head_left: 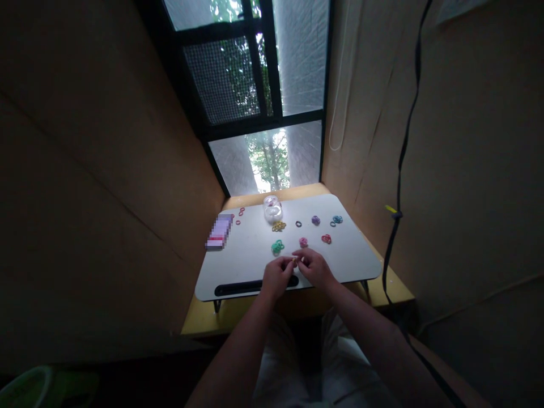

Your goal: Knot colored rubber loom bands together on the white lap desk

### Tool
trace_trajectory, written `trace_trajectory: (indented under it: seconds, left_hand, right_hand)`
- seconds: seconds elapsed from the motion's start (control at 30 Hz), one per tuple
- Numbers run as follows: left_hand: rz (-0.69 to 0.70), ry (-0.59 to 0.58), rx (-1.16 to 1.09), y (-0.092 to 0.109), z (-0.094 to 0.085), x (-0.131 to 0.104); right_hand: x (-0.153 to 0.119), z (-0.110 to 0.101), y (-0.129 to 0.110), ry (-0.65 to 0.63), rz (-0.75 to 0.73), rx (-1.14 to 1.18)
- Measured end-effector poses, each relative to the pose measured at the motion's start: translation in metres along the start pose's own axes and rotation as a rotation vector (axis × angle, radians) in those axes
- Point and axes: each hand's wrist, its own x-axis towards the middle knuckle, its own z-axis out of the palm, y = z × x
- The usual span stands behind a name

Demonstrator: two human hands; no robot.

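My left hand (277, 277) and my right hand (314, 267) meet over the front of the white table, fingertips pinched close together. Between them is a small yellow-orange thing (294, 260), mostly hidden by the fingers; it may be a hair tie like those around it. Just beyond the hands lie a green bunch (277, 246) and a pink bunch (303, 242) of small ring-shaped hair ties. A red bunch (326, 238) sits to the right. Farther back are yellow ties (279, 226), a dark ring (298, 224), a purple bunch (315, 220) and a blue-teal bunch (337, 219).
A clear round container (272, 212) stands at the back of the white folding table (250, 260). Several loose pinkish-red rings (241, 211) and a phone (219, 231) lie at left. A black slot (238, 288) runs along the front edge. A dark strap (402, 153) hangs at right.
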Motion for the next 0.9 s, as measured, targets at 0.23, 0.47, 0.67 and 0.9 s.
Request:
trace_trajectory:
  seconds: [0.23, 0.47, 0.67, 0.9]
  left_hand:
    - [-0.032, 0.010, 0.030, -0.0016, -0.0003, 0.0047]
    - [-0.040, 0.030, 0.047, -0.0018, 0.0004, 0.0045]
    - [-0.024, 0.053, 0.015, -0.0027, 0.0007, 0.0044]
    - [-0.042, 0.083, -0.114, -0.0024, 0.0012, 0.0053]
  right_hand:
    - [0.0013, -0.0019, 0.0013, -0.040, -0.042, -0.032]
    - [0.0010, 0.0012, 0.0047, -0.023, 0.031, -0.058]
    - [0.0004, 0.0012, 0.0042, -0.024, 0.047, -0.072]
    - [-0.0003, 0.0008, 0.0020, -0.033, 0.023, -0.107]
